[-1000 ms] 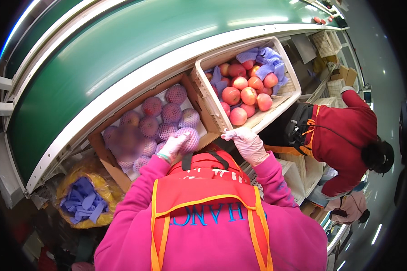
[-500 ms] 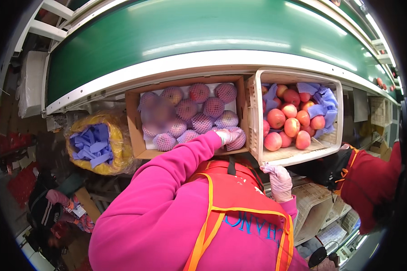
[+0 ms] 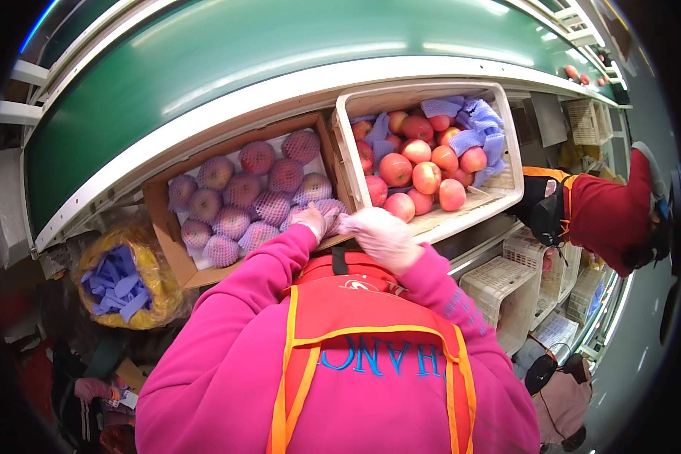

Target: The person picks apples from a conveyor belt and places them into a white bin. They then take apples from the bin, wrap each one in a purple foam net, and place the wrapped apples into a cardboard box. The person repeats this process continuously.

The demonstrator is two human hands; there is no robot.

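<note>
My gloved left hand [image 3: 315, 221] is curled on a foam-netted apple [image 3: 327, 209] in the near right corner of the cardboard box [image 3: 166, 234], where several apples in pinkish-purple nets [image 3: 258, 157] lie in rows on white lining. Close beside it, my gloved right hand [image 3: 380, 234] is slightly blurred, its closed fingertips at the purple netting; what they grip is unclear. Just behind that hand, a cream plastic crate [image 3: 513, 174] holds several bare red apples [image 3: 427, 177] with loose lilac foam nets [image 3: 480, 136].
A green conveyor [image 3: 227, 53] with a white rail [image 3: 227, 106] runs behind both containers. A yellow bag [image 3: 163, 284] of blue foam pieces stands at left. A co-worker in red [image 3: 609, 219] is at right, near stacked crates [image 3: 499, 295].
My right hand has moved left from the crate's front corner to beside my left hand at the netted apple. The view has also shifted with my head.
</note>
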